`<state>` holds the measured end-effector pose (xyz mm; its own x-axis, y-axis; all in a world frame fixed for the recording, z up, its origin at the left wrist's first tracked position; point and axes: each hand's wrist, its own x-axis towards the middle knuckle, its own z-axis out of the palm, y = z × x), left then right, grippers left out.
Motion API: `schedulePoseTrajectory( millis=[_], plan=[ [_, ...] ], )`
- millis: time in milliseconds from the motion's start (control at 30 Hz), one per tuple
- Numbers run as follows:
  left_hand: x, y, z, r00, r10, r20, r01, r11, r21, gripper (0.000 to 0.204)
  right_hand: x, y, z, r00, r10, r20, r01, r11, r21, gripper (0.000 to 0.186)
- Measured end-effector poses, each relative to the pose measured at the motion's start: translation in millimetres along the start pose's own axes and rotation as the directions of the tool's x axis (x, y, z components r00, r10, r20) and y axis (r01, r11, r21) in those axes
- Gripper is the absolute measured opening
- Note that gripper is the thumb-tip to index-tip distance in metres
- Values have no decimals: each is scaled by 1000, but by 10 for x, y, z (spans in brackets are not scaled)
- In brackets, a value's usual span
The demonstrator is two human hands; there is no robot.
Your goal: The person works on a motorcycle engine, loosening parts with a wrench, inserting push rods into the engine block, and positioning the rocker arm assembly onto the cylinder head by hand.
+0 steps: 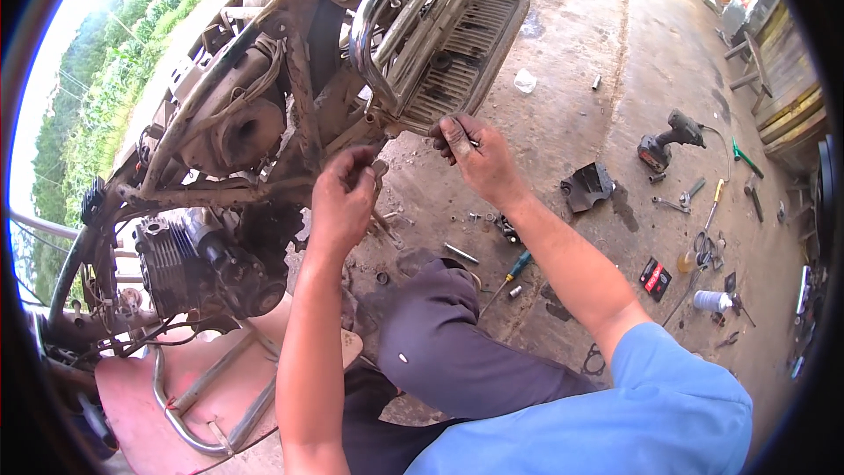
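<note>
Beside the rear of a stripped motorcycle frame (303, 79), my left hand (345, 200) is curled with its fingers pinched. A small greyish metal piece shows at its fingertips, too small to name. To its right my right hand (475, 158) is closed just under the corner of the metal luggage rack (501, 35). Thumb and fingers are pressed together there, and a small dark end sticks out; its kind is unclear. Dark grime coats the fingers. Lower left sits the finned engine (167, 255), next to the frame.
On the concrete floor at right lie a cordless impact wrench (673, 141), a dark bent plate (587, 186), a screwdriver (519, 266), a hammer (753, 198) and a white bottle (712, 301). Several small fasteners lie near my knee. A pink panel (132, 396) lies under the engine.
</note>
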<state>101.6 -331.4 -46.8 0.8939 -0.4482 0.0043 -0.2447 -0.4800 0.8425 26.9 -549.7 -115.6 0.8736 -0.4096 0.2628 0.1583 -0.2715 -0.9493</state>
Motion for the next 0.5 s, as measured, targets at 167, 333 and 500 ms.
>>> schedulePoseTrajectory(
  millis=[167, 333, 500],
  plan=[
    [796, -78, -36, 998, 51, -38, -63, 820, -570, 50, -31, 172, 125, 995, 22, -94, -10, 992, 125, 46],
    [1345, 127, 40, 933, -208, 295, 328, 828, -454, 56, -68, 234, 170, 984, 173, -34, -159, 955, 249, 42],
    [1422, 101, 220, 938, -169, 302, 303, 823, -480, 53, -16, 158, 238, 985, 136, -109, -115, 978, 173, 37]
  ],
)
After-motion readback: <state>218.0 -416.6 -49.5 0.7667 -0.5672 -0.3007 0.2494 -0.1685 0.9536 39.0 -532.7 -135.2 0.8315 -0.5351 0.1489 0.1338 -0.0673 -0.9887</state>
